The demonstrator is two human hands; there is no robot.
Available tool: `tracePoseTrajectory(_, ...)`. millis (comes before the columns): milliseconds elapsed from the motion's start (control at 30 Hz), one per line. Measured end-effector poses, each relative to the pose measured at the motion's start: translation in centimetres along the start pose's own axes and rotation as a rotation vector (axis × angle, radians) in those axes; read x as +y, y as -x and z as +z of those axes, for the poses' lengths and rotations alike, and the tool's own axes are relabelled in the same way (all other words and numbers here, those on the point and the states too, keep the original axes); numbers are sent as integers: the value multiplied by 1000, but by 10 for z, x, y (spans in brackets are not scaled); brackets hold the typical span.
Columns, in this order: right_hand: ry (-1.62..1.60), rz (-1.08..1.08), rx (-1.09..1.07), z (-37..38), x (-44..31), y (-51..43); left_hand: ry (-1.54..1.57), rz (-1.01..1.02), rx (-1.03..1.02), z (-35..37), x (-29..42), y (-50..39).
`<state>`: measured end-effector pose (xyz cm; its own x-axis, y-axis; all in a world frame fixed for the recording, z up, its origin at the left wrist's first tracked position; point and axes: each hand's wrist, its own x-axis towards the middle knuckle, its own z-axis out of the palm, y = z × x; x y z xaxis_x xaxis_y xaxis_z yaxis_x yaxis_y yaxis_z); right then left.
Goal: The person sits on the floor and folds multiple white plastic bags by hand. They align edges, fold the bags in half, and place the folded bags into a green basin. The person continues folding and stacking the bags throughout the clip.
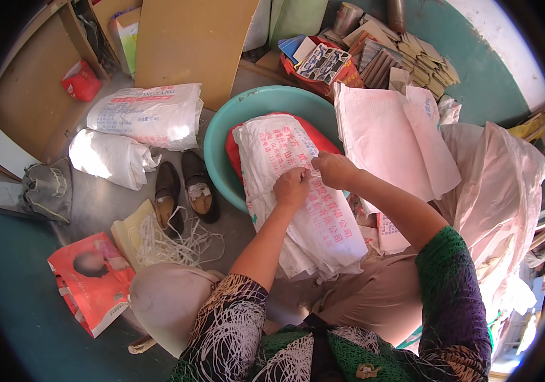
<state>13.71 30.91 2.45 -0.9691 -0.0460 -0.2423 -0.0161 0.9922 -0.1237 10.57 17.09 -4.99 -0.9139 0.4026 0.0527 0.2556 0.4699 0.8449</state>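
A thick stack of folded white woven plastic sacks [272,148] with red print lies across a green plastic basin [227,114] and extends over its near rim. Around the stack's middle runs a pale plastic strip [260,195]. My left hand [292,187] is closed on this strip on top of the stack. Just right of it and slightly farther away, my right hand [333,168] pinches part of the strip between thumb and fingers. Red material [308,129] shows beneath the stack inside the basin.
Folded white sacks [382,138] lie at the right, beside translucent plastic sheeting [496,167]. More rolled sacks [146,114], dark shoes [168,191], loose plastic strips [172,243] and a red bag [96,281] are at the left. Bundled cardboard pieces [420,62] stand behind.
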Motion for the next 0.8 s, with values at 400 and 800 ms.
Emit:
tracePoseTrajectory(400,116,113,35,-14,-17,8,151,-201,-459,-28,6,-27)
tracePoseTrajectory(800,-426,-88,87,21,24,-11,65,239,-471,-42,4,-27)
